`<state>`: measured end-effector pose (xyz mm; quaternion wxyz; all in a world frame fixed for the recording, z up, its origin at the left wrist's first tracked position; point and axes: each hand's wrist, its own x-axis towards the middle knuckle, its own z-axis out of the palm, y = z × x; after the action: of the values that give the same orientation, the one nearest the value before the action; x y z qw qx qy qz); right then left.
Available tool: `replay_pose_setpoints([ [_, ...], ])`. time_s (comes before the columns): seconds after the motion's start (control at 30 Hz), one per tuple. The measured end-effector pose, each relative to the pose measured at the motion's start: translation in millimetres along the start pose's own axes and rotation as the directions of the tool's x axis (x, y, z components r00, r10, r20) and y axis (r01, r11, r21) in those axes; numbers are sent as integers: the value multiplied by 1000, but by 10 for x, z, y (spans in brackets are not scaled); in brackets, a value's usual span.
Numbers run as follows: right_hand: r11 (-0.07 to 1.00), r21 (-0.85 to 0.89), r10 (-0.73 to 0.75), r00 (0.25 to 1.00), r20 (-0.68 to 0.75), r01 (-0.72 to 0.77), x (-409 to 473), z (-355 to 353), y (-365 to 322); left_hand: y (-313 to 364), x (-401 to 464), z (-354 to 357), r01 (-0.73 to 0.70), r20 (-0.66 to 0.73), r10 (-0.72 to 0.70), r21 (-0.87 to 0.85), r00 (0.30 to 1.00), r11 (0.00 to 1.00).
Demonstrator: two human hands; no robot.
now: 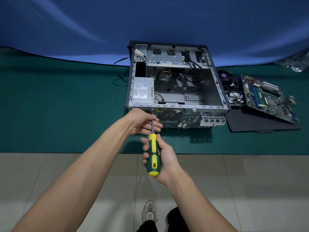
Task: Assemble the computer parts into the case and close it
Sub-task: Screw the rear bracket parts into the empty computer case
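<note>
— Fingers first: how do they sit?
— Right hand (163,158) wraps the screwdriver (153,154) handle; left hand (143,122) pinches its shaft, the tip at a screw (152,110) on the rear panel.
— And the case (177,84)?
— Open on the green mat (58,106), power supply (143,90) inside; motherboard (267,97) lies to its right.

Illumination is moderate and even, with a cool cast. Light arrives from above: the computer case (177,84) throws a short, soft shadow toward the viewer on the green mat (58,106). The blue backdrop (117,22) shows pale diagonal streaks of sheen. Wide-angle distortion is strong; the mat's far edge and the floor tile (66,181) lines bow toward the frame borders. Centre detail is sharp. The motherboard (269,99) and objects at the right edge appear soft and smeared.
</note>
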<state>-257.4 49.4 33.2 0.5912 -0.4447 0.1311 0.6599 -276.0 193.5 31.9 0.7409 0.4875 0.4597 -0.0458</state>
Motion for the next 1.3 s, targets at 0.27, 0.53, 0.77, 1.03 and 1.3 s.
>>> replay_pose_setpoints([
  [0.27,918,-388,-187,949,-253,77,-31,6,5,-25,59,100,-91,-234,114,105,965,990],
  [0.53,996,-90,-14,999,-48,9,-39,-101,-8,-27,48,39,7,75,-1,-77,997,997],
  [0.77,948,-297,-185,957,-225,114,8,-65,16,-48,100,75,-21,-67,16,-75,998,997],
  [1.03,986,-164,-4,1000,15,6,-28,-85,-9,48,76,-91,28,37,-26,-59,999,998],
  [1.3,969,-232,-120,979,-165,79,-41,4,28,5,157,-32,-48,-211,50,13,976,999],
])
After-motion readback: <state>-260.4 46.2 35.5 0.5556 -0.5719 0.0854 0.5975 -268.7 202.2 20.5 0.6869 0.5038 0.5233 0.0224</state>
